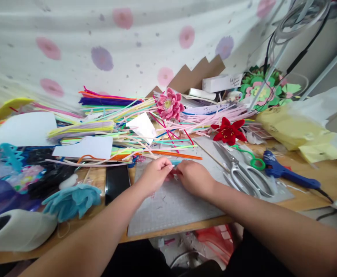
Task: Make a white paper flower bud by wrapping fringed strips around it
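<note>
Above the grey cutting mat [168, 209], my left hand [154, 175] and my right hand [196, 177] meet fingertip to fingertip. Both are closed in a pinch. A tiny whitish bit shows between the fingertips, too small to name; the fingers hide the rest. Just beyond the hands lie orange pipe cleaners [182, 155]. Right of my right hand, large silver scissors [245, 175] rest on the mat. A red pipe-cleaner flower [229, 130] and a pink flower [170, 104] sit farther back.
A blue glue gun [291, 171] lies at the right with its cord. Bundled pipe cleaners [82, 129] and white paper pieces [84, 147] crowd the back left. A dark phone [117, 184], a light-blue flower [72, 202] and a white rounded object [20, 231] are at the left.
</note>
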`<state>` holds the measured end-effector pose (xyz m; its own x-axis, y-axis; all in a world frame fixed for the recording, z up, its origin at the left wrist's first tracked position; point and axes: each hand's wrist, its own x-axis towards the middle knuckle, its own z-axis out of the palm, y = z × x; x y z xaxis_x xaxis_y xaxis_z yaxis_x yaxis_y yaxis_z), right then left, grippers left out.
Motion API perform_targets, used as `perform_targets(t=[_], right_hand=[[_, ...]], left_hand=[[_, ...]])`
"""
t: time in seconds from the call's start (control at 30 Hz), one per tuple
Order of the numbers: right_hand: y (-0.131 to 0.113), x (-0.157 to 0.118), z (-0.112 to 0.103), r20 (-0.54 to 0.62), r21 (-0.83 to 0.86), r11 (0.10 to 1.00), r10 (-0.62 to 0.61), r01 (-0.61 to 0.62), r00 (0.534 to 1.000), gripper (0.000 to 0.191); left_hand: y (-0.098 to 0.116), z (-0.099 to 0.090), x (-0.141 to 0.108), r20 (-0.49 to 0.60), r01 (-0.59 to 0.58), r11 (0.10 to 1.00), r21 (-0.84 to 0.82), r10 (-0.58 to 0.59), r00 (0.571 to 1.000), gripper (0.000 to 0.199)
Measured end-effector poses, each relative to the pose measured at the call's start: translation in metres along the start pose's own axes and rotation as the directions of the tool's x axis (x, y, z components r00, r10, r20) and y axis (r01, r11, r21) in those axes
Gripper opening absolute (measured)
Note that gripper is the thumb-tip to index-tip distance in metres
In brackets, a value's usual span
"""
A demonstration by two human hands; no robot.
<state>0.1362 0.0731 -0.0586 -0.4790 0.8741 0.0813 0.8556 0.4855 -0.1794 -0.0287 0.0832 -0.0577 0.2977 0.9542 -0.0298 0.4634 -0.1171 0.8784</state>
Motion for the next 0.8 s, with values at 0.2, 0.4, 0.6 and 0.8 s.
perform_targets(t=[0.2, 0.4, 0.6, 0.8], right_hand=[[0.01, 0.0, -0.008, 0.045, 0.087, 0.996, 0.003, -0.006, 0.999, 0.017], [0.021, -0.005, -0.018, 0.057, 0.195, 0.98, 0.018, -0.029, 0.998, 0.018], [0.025, -0.009, -0.019, 0.052, 0.265, 0.962, 0.052, -0.064, 0.997, 0.019], [0.023, -0.011, -0.02, 0.037, 0.286, 0.955, 0.075, -0.083, 0.996, 0.017]], left_hand=[[-0.015, 0.007, 0.006, 0.024, -0.041, 0.997, 0.063, 0.04, 0.999, 0.013], [-0.006, 0.005, -0.001, 0.029, -0.102, 0.97, 0.218, 0.098, 0.995, 0.015], [-0.005, 0.007, -0.006, 0.022, -0.153, 0.945, 0.29, 0.153, 0.988, 0.015], [-0.002, 0.015, -0.01, 0.077, -0.249, 0.933, 0.262, 0.236, 0.969, 0.015]])
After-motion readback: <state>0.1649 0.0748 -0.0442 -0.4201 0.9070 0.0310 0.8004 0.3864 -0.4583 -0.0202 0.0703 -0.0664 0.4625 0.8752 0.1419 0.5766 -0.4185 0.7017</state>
